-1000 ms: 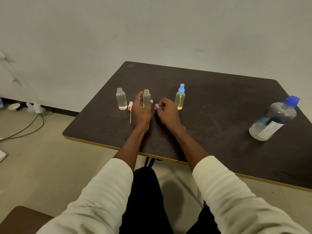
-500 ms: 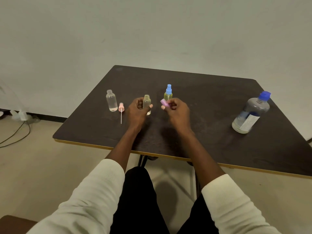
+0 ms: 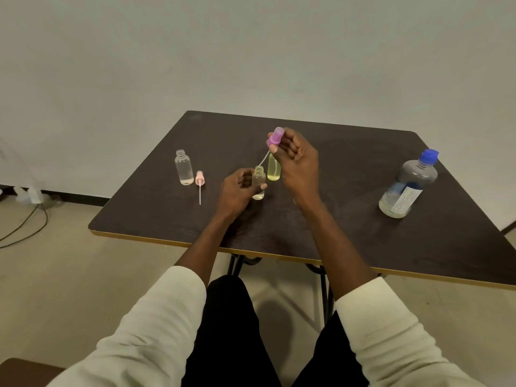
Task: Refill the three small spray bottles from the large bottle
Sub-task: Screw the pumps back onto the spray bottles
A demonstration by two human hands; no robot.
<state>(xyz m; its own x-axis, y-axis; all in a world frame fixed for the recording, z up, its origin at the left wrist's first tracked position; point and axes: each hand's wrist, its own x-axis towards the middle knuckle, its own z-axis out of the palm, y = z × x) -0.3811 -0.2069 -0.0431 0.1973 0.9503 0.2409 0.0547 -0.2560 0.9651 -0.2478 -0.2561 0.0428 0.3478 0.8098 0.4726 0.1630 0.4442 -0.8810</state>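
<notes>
My left hand grips a small clear bottle that stands uncapped on the dark table. My right hand pinches a purple spray head raised above that bottle, its thin tube slanting down toward the bottle's mouth. Behind stands a small bottle with yellowish liquid, its top hidden by my right hand. To the left stands another open small bottle, almost empty, with a pink spray head lying beside it. The large bottle with a blue cap stands at the right.
The table's gold-trimmed front edge runs just past my knees. Cables and small items lie on the floor at the left by the wall. A brown seat corner shows at the bottom left.
My right hand has lifted the purple spray head up from table level, drawing its tube above the middle bottle. My left hand keeps hold of that bottle. The camera has shifted.
</notes>
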